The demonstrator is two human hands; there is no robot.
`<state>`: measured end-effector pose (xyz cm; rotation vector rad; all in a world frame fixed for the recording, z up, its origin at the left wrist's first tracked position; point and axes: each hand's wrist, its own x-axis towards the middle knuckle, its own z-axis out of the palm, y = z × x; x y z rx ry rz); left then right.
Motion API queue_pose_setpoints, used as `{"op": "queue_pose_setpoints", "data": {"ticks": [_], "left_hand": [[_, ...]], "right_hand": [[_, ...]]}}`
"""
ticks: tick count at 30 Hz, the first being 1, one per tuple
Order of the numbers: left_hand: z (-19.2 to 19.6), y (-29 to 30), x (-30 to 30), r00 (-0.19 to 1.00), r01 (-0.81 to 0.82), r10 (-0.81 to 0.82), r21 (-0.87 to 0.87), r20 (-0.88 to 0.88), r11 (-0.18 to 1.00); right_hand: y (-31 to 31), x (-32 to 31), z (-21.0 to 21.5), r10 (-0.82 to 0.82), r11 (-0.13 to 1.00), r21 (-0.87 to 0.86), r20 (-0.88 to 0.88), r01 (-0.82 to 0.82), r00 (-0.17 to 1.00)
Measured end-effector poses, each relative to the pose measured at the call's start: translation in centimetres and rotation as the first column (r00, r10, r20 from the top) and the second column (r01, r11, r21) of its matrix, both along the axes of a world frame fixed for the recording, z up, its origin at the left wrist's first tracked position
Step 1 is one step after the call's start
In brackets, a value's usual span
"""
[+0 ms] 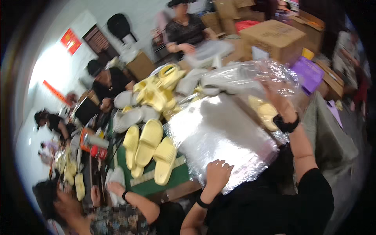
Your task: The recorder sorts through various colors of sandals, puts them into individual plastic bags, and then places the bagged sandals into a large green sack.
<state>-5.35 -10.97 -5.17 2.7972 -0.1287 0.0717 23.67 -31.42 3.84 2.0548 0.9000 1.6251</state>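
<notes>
A flat, shiny stack of clear plastic bags (211, 129) lies in front of me. My left hand (218, 175) rests at its near edge with fingers curled. Whether a bag is pinched in them is hidden. Beyond the stack, my right hand (277, 94), with a dark band on its wrist, reaches into crumpled clear plastic (284, 74). Glare and blur hide its fingertips. Grey slippers (231, 80) in clear plastic lie just left of that hand. Close beneath it sits a pale yellow slipper (268, 113). More yellow slippers (149, 143) lie left of the stack on a green surface (147, 184).
Yellow slippers with openings (154, 92) are heaped at the far left of the stack. A large cardboard box (273, 39) and a purple package (307, 74) stand beyond my right hand. A co-worker's hand (116, 188) touches white slippers at near left. Other people work farther back.
</notes>
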Motion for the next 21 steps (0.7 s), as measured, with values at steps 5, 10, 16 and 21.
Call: {"op": "queue_pose_setpoints", "data": {"ticks": [5,10,16,21], "left_hand": [[-0.5,3.8,0.3,0.918,-0.092,0.172,-0.229,0.358,0.969],[0.7,12.0,-0.4,0.690,-0.457,0.564,-0.332,0.453,0.825],[3.7,22.3,-0.1,0.136,-0.937,0.923,-0.257,0.359,0.237],[3.0,29.1,0.1,0.227,-0.965,0.974,-0.134,0.015,0.227]], "right_hand": [[-0.9,-0.3,-3.9,0.159,0.867,0.438,-0.696,0.237,0.700],[1.3,-9.3,-7.8,0.495,0.692,0.718,-0.551,0.079,0.672],[3.7,-15.7,-9.5,0.588,0.794,0.579,-0.809,-0.188,-0.004],[5.4,-15.8,-10.8,0.365,0.854,0.421,-0.904,-0.306,-0.224]]}}
